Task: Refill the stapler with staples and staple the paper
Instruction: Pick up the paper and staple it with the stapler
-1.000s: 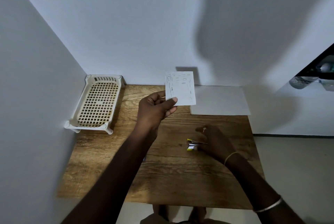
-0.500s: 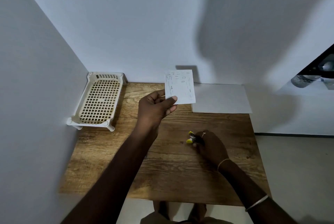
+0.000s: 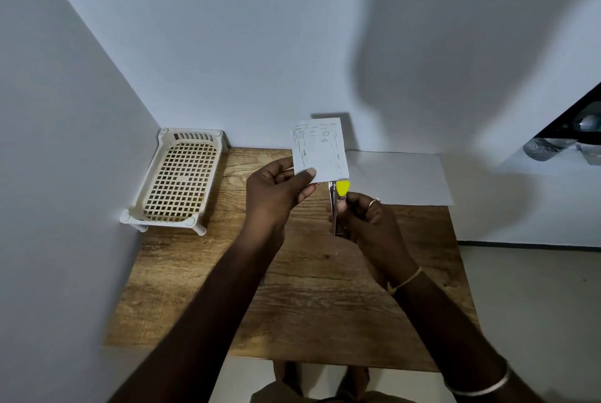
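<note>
My left hand (image 3: 276,191) pinches a small white paper (image 3: 320,149) with faint printed marks by its lower left corner and holds it upright above the wooden table (image 3: 292,288). My right hand (image 3: 367,223) grips a small stapler (image 3: 338,201) with a yellow tip and metal body, raised off the table. The stapler's yellow end touches the paper's lower right corner. Whether the corner sits inside the jaws is hidden.
A cream plastic mesh tray (image 3: 179,181) stands at the table's back left against the wall. A larger blank white sheet (image 3: 400,178) lies flat at the back right. Walls close the left and back sides. The floor drops away to the right.
My right hand picked the stapler up from the table and brought it up to the paper's lower right corner. The left hand kept the paper raised in about the same place.
</note>
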`<state>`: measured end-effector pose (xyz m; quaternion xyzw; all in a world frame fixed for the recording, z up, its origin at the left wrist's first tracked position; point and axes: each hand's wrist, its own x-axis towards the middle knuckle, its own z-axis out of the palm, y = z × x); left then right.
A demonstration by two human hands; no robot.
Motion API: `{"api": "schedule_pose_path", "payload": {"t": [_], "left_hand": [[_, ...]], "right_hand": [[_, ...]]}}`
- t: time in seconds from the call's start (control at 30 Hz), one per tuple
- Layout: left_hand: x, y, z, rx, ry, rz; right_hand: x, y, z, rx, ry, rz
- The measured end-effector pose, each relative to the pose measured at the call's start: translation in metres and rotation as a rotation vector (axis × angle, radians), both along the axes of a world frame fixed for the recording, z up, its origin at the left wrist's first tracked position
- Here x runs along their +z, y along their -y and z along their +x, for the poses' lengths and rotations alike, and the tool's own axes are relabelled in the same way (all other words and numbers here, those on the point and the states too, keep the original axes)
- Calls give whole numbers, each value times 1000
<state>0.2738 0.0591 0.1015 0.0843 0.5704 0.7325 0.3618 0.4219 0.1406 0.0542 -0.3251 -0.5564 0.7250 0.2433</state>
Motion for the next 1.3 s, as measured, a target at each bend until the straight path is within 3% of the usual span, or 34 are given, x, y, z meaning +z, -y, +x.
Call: {"api": "schedule_pose_path", "payload": {"t": [0.3, 0.57, 1.3], "left_hand": [[7, 2, -2, 21, -48, -2], [7, 1, 2, 0, -110, 4], [4, 2, 7, 28, -21, 38]], "right_hand": [[22, 5, -2, -21, -27, -16], [33, 5, -5, -31, -67, -171], [39, 9, -14, -93, -89, -242]]}}
